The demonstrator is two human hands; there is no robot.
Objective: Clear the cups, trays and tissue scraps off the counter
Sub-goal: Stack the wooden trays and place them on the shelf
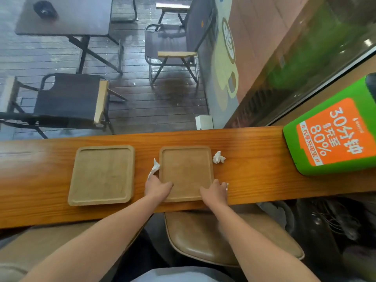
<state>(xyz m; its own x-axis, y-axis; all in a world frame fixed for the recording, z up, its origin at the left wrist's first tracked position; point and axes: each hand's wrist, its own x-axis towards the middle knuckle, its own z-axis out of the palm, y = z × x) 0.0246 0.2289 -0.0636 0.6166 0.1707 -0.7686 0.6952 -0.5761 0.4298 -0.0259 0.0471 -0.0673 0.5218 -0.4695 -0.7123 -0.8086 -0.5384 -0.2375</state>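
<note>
Two square wooden trays lie on the wooden counter [254, 171]. The left tray [101, 175] stands free. On the right tray [186, 169], my left hand [156, 187] grips the near left corner and my right hand [215, 189] grips the near right corner. A twisted tissue scrap [153, 169] sticks out at my left hand. A small white scrap [226, 186] shows beside my right hand's fingers. A crumpled tissue ball [218, 157] lies just right of the tray's far corner. No cups are in view.
A green and orange power-bank box [335, 133] stands at the counter's right end. A brown padded stool [234, 237] sits below the counter in front of me. Beyond the glass are folding chairs and a dark table on wet decking.
</note>
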